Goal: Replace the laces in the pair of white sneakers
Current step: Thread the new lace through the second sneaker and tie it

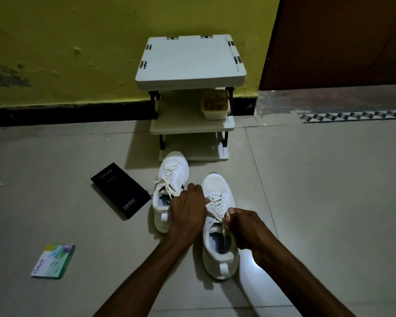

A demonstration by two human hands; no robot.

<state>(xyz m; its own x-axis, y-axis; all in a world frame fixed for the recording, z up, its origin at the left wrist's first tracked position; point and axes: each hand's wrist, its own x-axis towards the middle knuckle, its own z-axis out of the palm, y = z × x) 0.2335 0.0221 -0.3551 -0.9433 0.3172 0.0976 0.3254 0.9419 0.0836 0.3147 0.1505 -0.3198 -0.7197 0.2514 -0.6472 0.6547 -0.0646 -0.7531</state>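
Sneaker point(216, 186), both my hands on it.
Right hand point(246, 228) pinches its lace point(223, 229); left hand point(188, 208) curls beside it, grip hidden.

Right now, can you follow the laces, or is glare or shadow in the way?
Head view: dim overall, dark corners, yet the white lace-up sneaker on the right is lit enough that its white lace reads, pinched by the right hand. Head view: bright glare patch on the grey floor tile beside its heel; print on the black rectangular box is sharp.
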